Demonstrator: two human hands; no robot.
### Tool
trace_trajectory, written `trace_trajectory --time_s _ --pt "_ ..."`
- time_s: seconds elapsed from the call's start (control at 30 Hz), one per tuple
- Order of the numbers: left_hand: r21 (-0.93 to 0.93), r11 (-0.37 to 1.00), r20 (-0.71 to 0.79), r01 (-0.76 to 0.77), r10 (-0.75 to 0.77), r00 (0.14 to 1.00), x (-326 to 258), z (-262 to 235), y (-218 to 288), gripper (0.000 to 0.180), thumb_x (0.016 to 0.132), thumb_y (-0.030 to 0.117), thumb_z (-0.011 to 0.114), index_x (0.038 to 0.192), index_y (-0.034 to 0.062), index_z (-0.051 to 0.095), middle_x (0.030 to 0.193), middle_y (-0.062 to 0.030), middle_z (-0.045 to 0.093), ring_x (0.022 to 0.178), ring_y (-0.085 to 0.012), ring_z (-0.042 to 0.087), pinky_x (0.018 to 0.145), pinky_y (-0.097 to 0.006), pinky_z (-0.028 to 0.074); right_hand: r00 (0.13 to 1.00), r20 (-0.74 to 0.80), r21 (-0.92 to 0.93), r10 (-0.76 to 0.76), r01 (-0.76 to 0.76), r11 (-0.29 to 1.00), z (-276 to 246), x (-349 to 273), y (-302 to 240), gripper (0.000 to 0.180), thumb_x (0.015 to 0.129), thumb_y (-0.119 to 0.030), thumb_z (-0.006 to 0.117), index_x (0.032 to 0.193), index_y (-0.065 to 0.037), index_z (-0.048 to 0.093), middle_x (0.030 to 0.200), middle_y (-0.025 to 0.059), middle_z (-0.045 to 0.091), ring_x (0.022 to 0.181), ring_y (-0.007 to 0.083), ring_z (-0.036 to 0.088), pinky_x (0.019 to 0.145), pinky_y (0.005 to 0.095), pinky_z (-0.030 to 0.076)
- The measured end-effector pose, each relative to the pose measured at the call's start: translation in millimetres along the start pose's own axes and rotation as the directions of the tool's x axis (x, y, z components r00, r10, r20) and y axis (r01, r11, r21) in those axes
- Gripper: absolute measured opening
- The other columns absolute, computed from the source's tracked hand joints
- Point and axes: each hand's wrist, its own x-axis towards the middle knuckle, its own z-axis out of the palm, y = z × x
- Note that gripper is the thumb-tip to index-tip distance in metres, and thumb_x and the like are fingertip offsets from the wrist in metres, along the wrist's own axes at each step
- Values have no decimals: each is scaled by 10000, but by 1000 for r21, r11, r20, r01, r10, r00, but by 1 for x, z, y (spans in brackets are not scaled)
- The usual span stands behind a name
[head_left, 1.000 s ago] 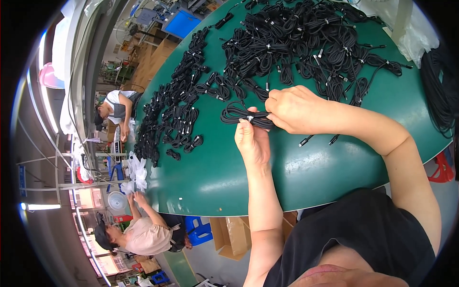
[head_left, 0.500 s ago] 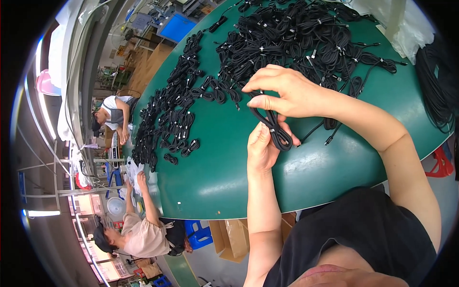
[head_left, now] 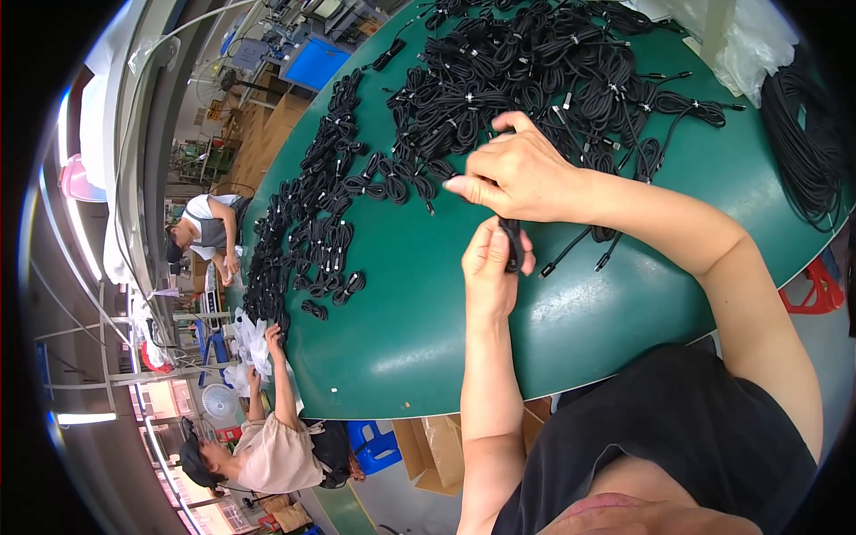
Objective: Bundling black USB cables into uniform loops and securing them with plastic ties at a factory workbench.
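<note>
Over the near middle of the green table, my left hand (head_left: 492,260) is closed round a coiled black cable (head_left: 512,242), its loops seen nearly edge-on. Just above it my right hand (head_left: 522,174) is curled with the thumb pointing left, gripping the upper part of the same cable; its palm hides most of that part. Beyond my hands spreads a large heap of black cable coils (head_left: 535,58), several with pale ties and metal plug ends. Two loose cable ends lie on the table beside my left hand.
The green table (head_left: 392,339) curves away left, with a long row of cable coils (head_left: 308,214). A thick cable bundle (head_left: 802,147) and clear plastic bags (head_left: 753,53) are at the right. Two people work along the left edge; a cardboard box (head_left: 432,455) stands below.
The cable coil between my hands has turned from showing its open loops to edge-on. My right hand has closed its fingers further round the cable. A co-worker's hand has moved up toward the coils.
</note>
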Motion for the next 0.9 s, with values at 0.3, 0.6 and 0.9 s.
trace_trajectory --time_s 0.3,0.6,0.9 --pt "-465 879 106 101 -58 993 0 -3 16 549 928 438 318 1183 -33 439 823 -145 561 554 -183 470 502 -284 369 928 270 -21 256 -261 965 -11 6 -3 594 794 -522 505 497 -10 557 465 141 525 506 320 578 493 415 457" --pt "415 839 -32 -351 399 917 -2 -2 9 568 855 306 588 1270 -29 392 935 -88 559 734 -154 518 650 -290 432 650 537 247 537 -730 637 9 2 -5 690 819 -587 482 426 -20 507 411 75 473 406 161 510 441 325 430" --pt "98 908 -267 -407 418 868 5 -25 14 353 864 200 586 1123 -24 501 1022 -103 568 741 -126 538 632 -252 445 910 413 57 29 -58 997 -8 -5 -21 161 807 -122 575 800 38 562 819 156 539 757 336 587 633 408 490"
